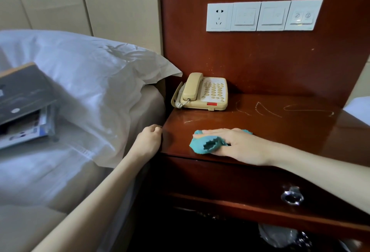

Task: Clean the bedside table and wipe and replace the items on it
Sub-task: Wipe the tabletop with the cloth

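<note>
The reddish-brown bedside table (280, 123) fills the right half of the head view, its glossy top streaked with thin wet lines. A beige corded telephone (202, 92) sits at its back left corner. My right hand (240, 145) lies flat on a teal cloth (204, 144) near the table's front left edge, fingers pressing it down. My left hand (149, 140) is curled into a loose fist against the table's left front corner, holding nothing that I can see.
A bed with a white pillow (96, 83) lies to the left. A dark folder and leaflets (24, 101) rest on the bed. White wall switches and a socket (262, 16) sit above the table. A drawer with a metal ring pull (292, 197) is below.
</note>
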